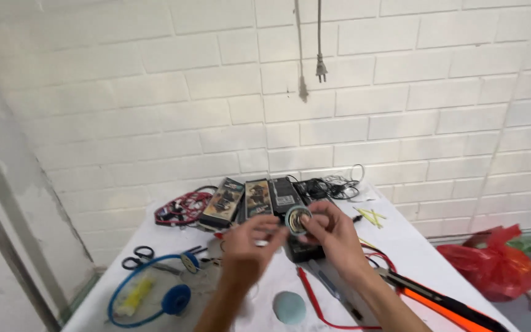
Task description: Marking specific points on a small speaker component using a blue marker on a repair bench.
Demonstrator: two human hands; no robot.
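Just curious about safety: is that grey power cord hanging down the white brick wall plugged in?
Unplugged. The grey power cord's plug dangles free against the white brick wall, prongs pointing down, with no socket around it.

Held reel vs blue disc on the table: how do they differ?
The reel is held up between the left hand and right hand; the blue disc lies flat on the table, untouched. The reel has a dark rim with a pale centre; the disc is plain blue-grey. Both are round.
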